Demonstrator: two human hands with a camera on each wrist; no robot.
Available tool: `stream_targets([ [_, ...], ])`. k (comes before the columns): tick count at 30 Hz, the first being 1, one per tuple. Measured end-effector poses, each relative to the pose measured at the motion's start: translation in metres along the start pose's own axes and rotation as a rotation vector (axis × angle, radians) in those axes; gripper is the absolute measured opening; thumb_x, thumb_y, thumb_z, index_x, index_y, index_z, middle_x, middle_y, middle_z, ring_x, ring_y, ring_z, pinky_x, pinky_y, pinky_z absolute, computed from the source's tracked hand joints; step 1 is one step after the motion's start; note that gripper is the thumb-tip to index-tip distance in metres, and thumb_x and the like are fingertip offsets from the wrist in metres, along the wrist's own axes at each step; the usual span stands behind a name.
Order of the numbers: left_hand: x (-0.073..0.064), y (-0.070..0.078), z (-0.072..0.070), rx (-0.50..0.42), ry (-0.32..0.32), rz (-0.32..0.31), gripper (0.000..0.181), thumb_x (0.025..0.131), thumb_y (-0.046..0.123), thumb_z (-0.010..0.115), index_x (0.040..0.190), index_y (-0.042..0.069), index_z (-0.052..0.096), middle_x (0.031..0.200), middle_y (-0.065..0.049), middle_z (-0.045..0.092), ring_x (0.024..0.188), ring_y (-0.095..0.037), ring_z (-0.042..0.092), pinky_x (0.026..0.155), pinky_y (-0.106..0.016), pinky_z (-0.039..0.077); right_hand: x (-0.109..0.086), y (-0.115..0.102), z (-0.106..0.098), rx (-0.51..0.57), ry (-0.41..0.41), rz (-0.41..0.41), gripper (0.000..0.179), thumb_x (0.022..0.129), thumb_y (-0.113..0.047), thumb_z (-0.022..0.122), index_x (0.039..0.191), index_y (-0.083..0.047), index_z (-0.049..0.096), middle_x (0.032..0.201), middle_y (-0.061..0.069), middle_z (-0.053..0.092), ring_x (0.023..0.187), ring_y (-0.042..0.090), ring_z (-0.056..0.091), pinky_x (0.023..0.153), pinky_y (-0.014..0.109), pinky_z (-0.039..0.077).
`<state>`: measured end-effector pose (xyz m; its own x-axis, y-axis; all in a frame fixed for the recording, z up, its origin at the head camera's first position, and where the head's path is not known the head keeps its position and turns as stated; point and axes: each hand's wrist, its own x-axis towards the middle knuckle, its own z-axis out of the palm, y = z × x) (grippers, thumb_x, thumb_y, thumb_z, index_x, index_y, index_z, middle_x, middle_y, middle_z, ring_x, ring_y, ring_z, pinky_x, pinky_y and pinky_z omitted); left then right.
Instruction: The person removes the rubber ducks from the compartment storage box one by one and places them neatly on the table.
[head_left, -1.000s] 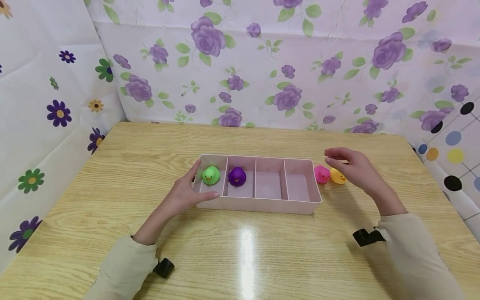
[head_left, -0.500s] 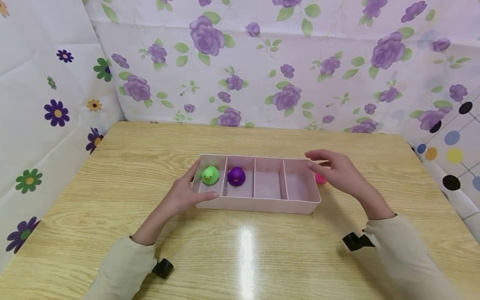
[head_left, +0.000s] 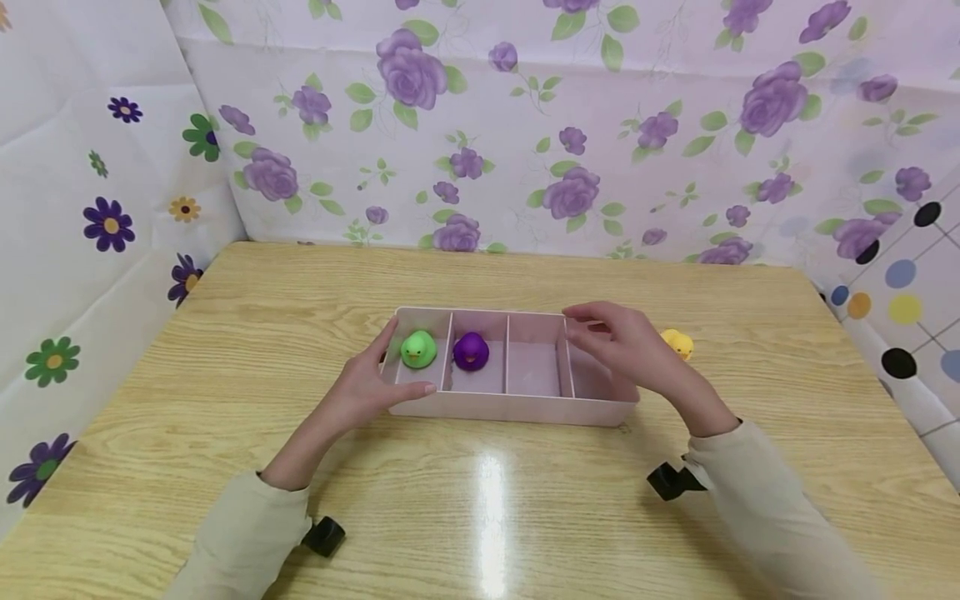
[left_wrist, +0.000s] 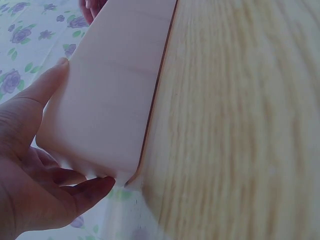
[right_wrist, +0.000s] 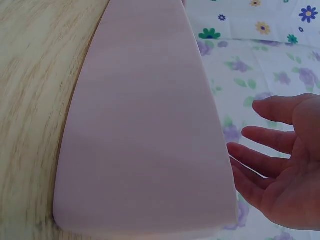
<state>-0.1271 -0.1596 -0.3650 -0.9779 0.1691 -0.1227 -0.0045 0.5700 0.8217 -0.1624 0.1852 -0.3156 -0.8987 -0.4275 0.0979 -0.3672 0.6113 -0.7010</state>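
Observation:
A pale pink four-compartment box [head_left: 517,408] sits on the table. Its left compartment holds a green rubber duck [head_left: 418,349], and the neighbouring one a purple rubber duck [head_left: 471,352]. My left hand [head_left: 363,379] grips the box's left end, thumb on the front wall and fingers around the end wall. Above the two right compartments hovers my right hand [head_left: 626,342], fingers loosely bent; the right wrist view shows nothing in this hand [right_wrist: 285,160]. A yellow rubber duck [head_left: 678,343] lies beyond the right wrist. No pink duck shows in the head view now.
The wooden table [head_left: 375,500] spreads around the box. A floral cloth [head_left: 517,150] hangs behind its far edge, with patterned sheets at the left and right sides. Small black cameras [head_left: 324,536] are strapped at both wrists.
My right hand has moved left from above the pink and yellow ducks to over the box. The pink duck has gone out of sight; the yellow one is uncovered again. My left hand keeps its hold.

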Motion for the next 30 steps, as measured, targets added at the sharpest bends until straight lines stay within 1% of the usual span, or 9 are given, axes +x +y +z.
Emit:
stream_targets([
  [6,0.000,0.000,0.000,0.000,0.001,0.008,0.115,0.075,0.043,0.081,0.157,0.016,0.006,0.151,-0.026,0.028,0.137,-0.042,0.028,0.105,-0.059,0.028,0.008,-0.007,0.008,0.013,-0.027,-0.018,0.037,0.096,-0.013,0.061,0.128,0.006,0.058,0.125,0.021,0.061,0.110,0.035,0.060,0.092,0.046,0.048],
  [12,0.000,0.000,-0.001,0.006,-0.002,0.011,0.115,0.076,0.044,0.081,0.157,0.015,0.005,0.152,-0.027,0.028,0.137,-0.042,0.028,0.105,-0.059,0.028,0.018,-0.010,0.016,0.023,-0.036,-0.043,0.035,0.094,-0.009,0.063,0.126,0.006,0.060,0.125,0.021,0.061,0.113,0.035,0.059,0.093,0.044,0.047],
  [16,0.000,0.000,-0.001,0.002,-0.004,0.007,0.115,0.075,0.043,0.081,0.157,0.015,0.006,0.152,-0.026,0.026,0.138,-0.042,0.027,0.105,-0.059,0.028,0.024,-0.013,0.022,0.026,-0.058,-0.054,0.037,0.093,-0.010,0.064,0.126,0.006,0.059,0.125,0.021,0.060,0.114,0.035,0.057,0.095,0.044,0.047],
  [21,0.000,0.000,-0.001,-0.001,-0.006,0.006,0.115,0.075,0.044,0.081,0.157,0.016,0.005,0.152,-0.026,0.026,0.138,-0.043,0.027,0.105,-0.059,0.028,0.029,-0.017,0.028,0.031,-0.084,-0.055,0.037,0.093,-0.013,0.065,0.125,0.005,0.060,0.123,0.019,0.062,0.113,0.034,0.059,0.094,0.043,0.047],
  [25,0.000,0.000,-0.001,-0.002,-0.006,0.006,0.115,0.075,0.043,0.081,0.157,0.016,0.005,0.152,-0.027,0.026,0.137,-0.043,0.027,0.105,-0.059,0.029,0.033,-0.019,0.031,0.021,-0.091,-0.073,0.037,0.092,-0.016,0.067,0.124,0.002,0.062,0.123,0.016,0.063,0.113,0.032,0.058,0.095,0.043,0.047],
  [30,0.000,0.000,-0.001,0.002,-0.003,0.007,0.115,0.075,0.043,0.081,0.157,0.016,0.006,0.152,-0.027,0.026,0.137,-0.043,0.028,0.104,-0.059,0.029,0.039,-0.024,0.035,-0.001,-0.097,-0.112,0.038,0.089,-0.014,0.070,0.123,0.002,0.063,0.122,0.016,0.063,0.113,0.031,0.059,0.095,0.043,0.046],
])
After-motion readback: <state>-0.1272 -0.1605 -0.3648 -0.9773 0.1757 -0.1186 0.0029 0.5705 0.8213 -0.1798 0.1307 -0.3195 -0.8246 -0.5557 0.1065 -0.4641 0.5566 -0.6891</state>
